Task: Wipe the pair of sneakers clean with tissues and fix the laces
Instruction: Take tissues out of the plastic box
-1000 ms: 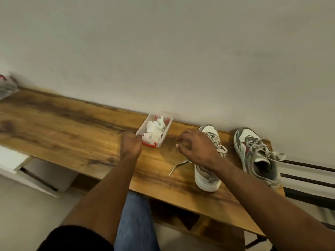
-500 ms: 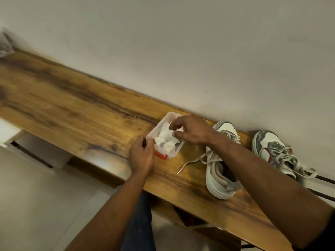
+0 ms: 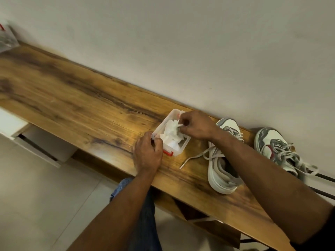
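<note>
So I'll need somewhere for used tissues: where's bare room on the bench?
The wooden bench is bare from the tissue box leftward to the plastic bag. It is crowded right of the box, with both sneakers and loose laces.

You have a wooden bench top (image 3: pixel 76 98), dark-grained with a soft sheen. On it stands a clear, glossy plastic box (image 3: pixel 164 130) with a red plastic clasp (image 3: pixel 168 153), filled with crumpled white paper tissues (image 3: pixel 172 132). The nearer sneaker (image 3: pixel 222 169) looks smooth white with grey cloth lining; the far-right sneaker (image 3: pixel 272 144) shows grey panels and woven cloth laces. The wall (image 3: pixel 199 51) is matt.
</note>
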